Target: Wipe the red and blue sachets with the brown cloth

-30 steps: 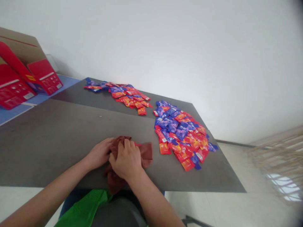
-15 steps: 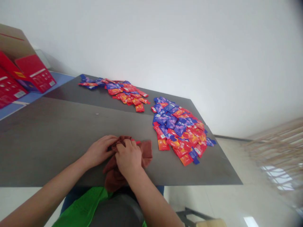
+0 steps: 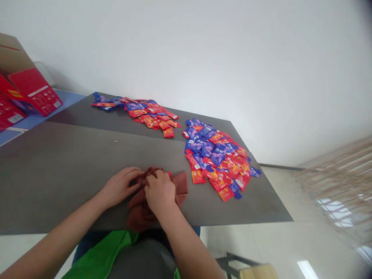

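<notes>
A reddish-brown cloth (image 3: pixel 142 215) lies bunched at the front edge of the dark grey table, partly hanging toward my lap. My right hand (image 3: pixel 159 192) presses on it from above, its fingers curled into the folds. At the cloth's left side, my left hand (image 3: pixel 122 188) has its fingertips closed on the fabric. Small bits of something red show at the cloth's far edge and between my hands; what they belong to is hidden.
A large pile of red and blue packets (image 3: pixel 217 155) lies right of the cloth. Another packet pile (image 3: pixel 151 112) sits farther back, near the wall. Red cardboard boxes (image 3: pixel 37 93) stand on a blue surface at the far left. A stool (image 3: pixel 258 272) is below right.
The view has shifted slightly, so the table and packets appear a little farther left. Both hands stay at the cloth, whose folds have moved slightly.
</notes>
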`<state>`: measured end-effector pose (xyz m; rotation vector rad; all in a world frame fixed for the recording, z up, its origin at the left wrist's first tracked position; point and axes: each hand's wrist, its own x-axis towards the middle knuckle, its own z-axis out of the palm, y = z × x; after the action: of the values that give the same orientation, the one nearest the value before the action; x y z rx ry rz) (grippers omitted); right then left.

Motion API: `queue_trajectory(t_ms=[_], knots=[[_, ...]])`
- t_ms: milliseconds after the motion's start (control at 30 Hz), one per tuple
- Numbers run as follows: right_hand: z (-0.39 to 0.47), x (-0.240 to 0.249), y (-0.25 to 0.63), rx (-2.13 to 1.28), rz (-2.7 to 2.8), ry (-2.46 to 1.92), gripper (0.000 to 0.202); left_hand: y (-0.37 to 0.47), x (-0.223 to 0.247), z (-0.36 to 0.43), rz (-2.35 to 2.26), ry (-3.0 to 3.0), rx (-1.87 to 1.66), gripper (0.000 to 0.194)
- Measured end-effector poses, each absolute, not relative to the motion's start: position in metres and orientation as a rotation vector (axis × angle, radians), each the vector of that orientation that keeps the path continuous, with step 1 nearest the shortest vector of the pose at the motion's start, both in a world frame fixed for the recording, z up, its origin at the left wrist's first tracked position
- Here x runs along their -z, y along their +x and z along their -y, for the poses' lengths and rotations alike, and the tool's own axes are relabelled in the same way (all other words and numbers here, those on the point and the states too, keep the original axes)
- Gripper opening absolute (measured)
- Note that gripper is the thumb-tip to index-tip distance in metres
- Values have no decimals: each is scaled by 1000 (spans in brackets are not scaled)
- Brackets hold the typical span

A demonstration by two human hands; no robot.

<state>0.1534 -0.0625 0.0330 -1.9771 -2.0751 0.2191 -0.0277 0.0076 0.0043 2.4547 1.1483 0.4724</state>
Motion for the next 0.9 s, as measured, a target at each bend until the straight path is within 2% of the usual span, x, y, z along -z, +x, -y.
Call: queue_trajectory(t_ms=[167, 367, 600, 800, 900], knots=[[54, -41, 193, -148, 1874, -2310, 18, -29, -2, -7, -1171, 2452, -455, 40], [54, -43, 150, -189, 2176, -1901, 20, -31, 2, -10, -1131, 2458, -479, 33], [47, -43, 204, -214, 1852, -2334, 18, -29, -4, -6, -1182, 2455, -456, 40], [56, -44, 154, -179, 2117, -1900, 19, -30, -1, -9, -1159, 2463, -460, 34], [56, -35, 156, -249, 2117, -1924, 17, -28, -2, -7, -1155, 2457, -470, 35]])
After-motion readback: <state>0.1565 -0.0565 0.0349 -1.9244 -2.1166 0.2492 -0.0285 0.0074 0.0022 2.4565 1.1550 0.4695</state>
